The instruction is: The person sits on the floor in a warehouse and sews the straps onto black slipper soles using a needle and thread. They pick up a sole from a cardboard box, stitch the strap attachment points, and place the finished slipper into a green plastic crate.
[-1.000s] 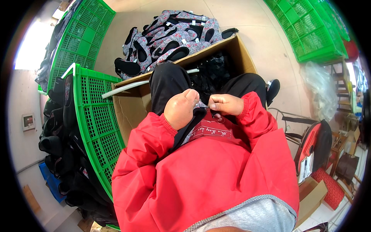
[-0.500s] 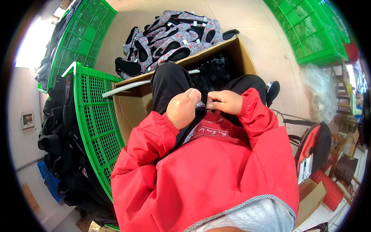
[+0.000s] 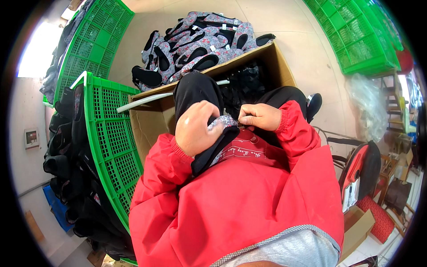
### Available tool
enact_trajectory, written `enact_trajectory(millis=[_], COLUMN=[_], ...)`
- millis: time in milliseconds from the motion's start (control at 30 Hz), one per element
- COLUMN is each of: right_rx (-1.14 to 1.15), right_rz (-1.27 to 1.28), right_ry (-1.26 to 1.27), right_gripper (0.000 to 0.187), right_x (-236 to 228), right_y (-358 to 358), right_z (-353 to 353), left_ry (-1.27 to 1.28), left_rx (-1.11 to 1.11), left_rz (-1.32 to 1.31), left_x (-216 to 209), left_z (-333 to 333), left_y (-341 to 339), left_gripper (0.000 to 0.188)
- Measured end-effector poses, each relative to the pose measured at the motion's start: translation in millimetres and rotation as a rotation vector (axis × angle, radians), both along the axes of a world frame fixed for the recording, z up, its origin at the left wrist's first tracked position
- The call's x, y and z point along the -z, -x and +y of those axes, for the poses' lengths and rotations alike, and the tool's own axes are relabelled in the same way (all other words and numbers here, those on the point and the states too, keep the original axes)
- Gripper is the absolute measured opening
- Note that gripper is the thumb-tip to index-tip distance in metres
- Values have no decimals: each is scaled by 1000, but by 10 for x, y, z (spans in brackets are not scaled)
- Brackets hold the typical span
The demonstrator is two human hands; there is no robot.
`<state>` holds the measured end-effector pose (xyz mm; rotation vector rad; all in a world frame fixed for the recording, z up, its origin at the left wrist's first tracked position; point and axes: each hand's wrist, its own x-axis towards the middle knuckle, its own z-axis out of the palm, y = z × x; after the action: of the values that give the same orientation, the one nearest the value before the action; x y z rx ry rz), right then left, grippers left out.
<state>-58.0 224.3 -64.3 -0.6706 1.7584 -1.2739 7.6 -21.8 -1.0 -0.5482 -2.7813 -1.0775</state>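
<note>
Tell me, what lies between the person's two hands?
In the head view, part of a grey floral piece with black edging lies between the left hand and right hand; whether the right one touches it is unclear.

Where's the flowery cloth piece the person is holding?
In the head view, the flowery cloth piece is near the middle, in the left hand, with the right hand close beside its right edge.

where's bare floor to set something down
Bare floor shows between the open carton and the upper-right green crate, plus a strip between the patterned pile and upper-left crate. Crowded: the near-left crate with heaped black pieces, and mid-lap, where left hand and right hand hold a patterned piece.
</note>
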Motion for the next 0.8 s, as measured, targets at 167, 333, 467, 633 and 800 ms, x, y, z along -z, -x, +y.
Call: enact_trajectory(millis=[167,333,467,633,800], right_rx=[-33,-49,-80,-74,-14], right_rz=[-5,32,38,18,75], right_ry=[-38,-22,-51,-33,-6], right_gripper=[31,30,26,23,25], right_x=[-37,-60,-94,-99,-123], right_y=[-2,-19,-1,-16,-75], right_z=[-42,-64,-72,-98,-130], left_ry=[181,183,163,128,124], left_rx=[93,74,45,18,6], left_rz=[-105,-80,-46,-12,-3], left_x=[-41,53,82,91,81], left_z=[44,71,76,84,77], left_y=[-109,-143,-145,-156,-155], left_gripper=[25,17,15,16,16])
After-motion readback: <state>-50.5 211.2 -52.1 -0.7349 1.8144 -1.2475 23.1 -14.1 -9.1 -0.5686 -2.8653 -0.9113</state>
